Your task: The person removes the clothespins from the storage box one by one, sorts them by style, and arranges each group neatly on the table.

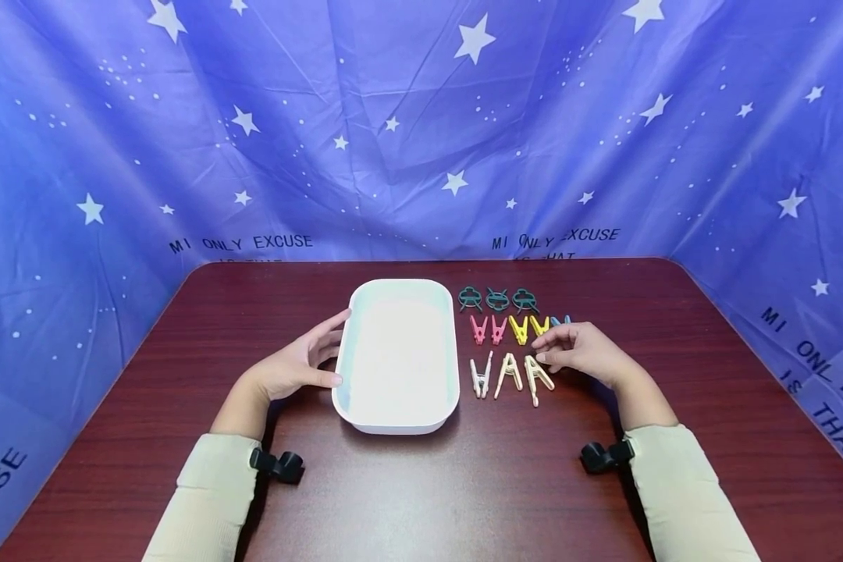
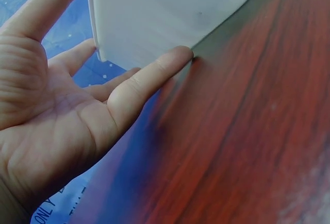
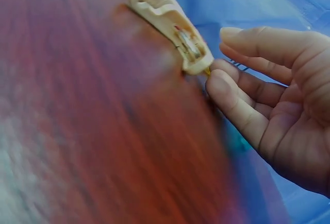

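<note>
A white rectangular tray (image 1: 396, 428) sits left of the table's middle. My left hand (image 1: 297, 363) rests against its left side, fingers spread and fairly straight, thumb near the front corner. In the left wrist view those fingertips meet the tray's outer wall (image 2: 170, 15). My right hand (image 1: 581, 353) hovers by the clips, fingers loosely bent beside the end of a beige clothespin (image 1: 536, 378). In the right wrist view that clothespin (image 3: 170, 23) lies just past the fingertips, outside the hand. A yellow clothespin (image 1: 539, 325) and a blue clothespin (image 1: 560, 319) are partly hidden behind the right hand.
Three dark green clips (image 1: 497, 300) form the back row. Pink clothespins (image 1: 478, 329) and another yellow clothespin (image 1: 518, 331) stand in the middle row. A whitish clothespin (image 1: 481, 377) and another beige clothespin (image 1: 509, 375) lie in front. A blue star-patterned cloth (image 1: 393, 179) hangs behind the table.
</note>
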`<action>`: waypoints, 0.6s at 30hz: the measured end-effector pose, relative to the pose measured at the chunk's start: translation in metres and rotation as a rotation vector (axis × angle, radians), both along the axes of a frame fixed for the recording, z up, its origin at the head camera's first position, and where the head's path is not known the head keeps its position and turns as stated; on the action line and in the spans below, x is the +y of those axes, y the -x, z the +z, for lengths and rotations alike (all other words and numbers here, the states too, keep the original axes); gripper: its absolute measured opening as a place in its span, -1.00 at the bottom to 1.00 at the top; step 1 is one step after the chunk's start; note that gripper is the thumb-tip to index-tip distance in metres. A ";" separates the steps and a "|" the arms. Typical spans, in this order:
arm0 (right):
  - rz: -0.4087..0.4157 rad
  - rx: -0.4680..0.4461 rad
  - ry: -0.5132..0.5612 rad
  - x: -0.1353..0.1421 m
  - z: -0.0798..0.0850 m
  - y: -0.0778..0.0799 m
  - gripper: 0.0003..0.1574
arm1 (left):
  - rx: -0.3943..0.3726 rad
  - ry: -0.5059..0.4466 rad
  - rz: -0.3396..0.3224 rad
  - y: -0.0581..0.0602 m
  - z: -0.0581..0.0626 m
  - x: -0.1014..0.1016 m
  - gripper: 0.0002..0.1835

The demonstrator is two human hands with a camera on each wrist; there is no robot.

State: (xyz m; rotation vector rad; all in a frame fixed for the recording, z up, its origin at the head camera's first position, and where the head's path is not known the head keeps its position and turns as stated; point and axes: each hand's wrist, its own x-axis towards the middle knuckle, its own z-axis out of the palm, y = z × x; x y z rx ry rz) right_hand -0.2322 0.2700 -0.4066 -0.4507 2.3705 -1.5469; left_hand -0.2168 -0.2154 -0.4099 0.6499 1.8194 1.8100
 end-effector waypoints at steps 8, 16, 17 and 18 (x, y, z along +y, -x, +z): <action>-0.038 0.055 -0.032 0.009 0.005 -0.010 -0.63 | 0.025 0.013 0.041 -0.008 0.001 -0.002 0.10; -0.097 0.157 -0.164 0.019 0.008 -0.023 -0.68 | 0.036 -0.003 0.144 -0.026 -0.001 -0.012 -0.09; -0.103 0.175 -0.183 0.020 0.009 -0.025 -0.68 | 0.053 0.008 0.162 -0.029 -0.002 -0.014 -0.11; -0.110 0.195 -0.204 0.021 0.011 -0.027 -0.68 | 0.075 0.028 0.186 -0.032 -0.002 -0.016 -0.13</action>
